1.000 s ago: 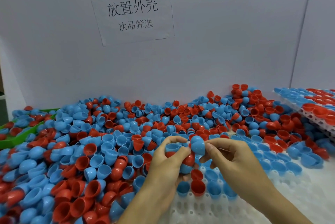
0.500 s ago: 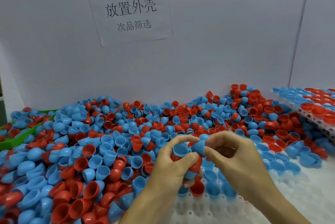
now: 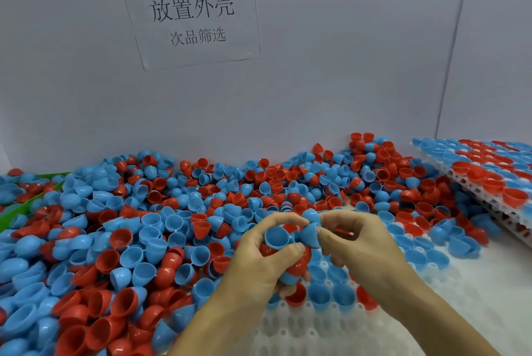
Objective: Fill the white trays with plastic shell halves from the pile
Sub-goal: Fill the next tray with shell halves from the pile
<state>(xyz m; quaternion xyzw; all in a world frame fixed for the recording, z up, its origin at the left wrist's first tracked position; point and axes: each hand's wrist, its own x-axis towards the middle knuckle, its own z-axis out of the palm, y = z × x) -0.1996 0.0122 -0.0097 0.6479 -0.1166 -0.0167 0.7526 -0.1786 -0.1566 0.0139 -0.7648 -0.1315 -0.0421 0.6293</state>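
Both forearms enter from the bottom of the frame and meet at lower centre, above the near white tray (image 3: pixel 293 329). The left hand (image 3: pixel 259 263) is curled, thumb crossing below and forefinger arching over the top; its grip is closed round a bunch of shell halves, of which an open blue cup (image 3: pixel 277 237), a red shell (image 3: pixel 299 262) under the thumb and a blue one at the bottom show; how many it holds in all cannot be told. The right hand (image 3: pixel 362 243) has its fingers bent, and thumb and forefinger pinch a single blue shell half (image 3: pixel 311 234), dome toward the left hand and touching the bunch.

In the near tray roughly five filled sockets show between and below the hands, three blue and two red; more are hidden by the hands, and the sockets nearest the bottom edge stand bare.

Beyond and to the left, the pile (image 3: pixel 149 234) of red and blue halves covers the worktop from the left edge to the back wall, far too many to count. A strip of green bin (image 3: pixel 17 208) shows at middle left.

At the right edge a stack of filled trays (image 3: pixel 489 180) lies tilted against the pile.

On the wall at upper left hangs one paper sign (image 3: pixel 190 14).
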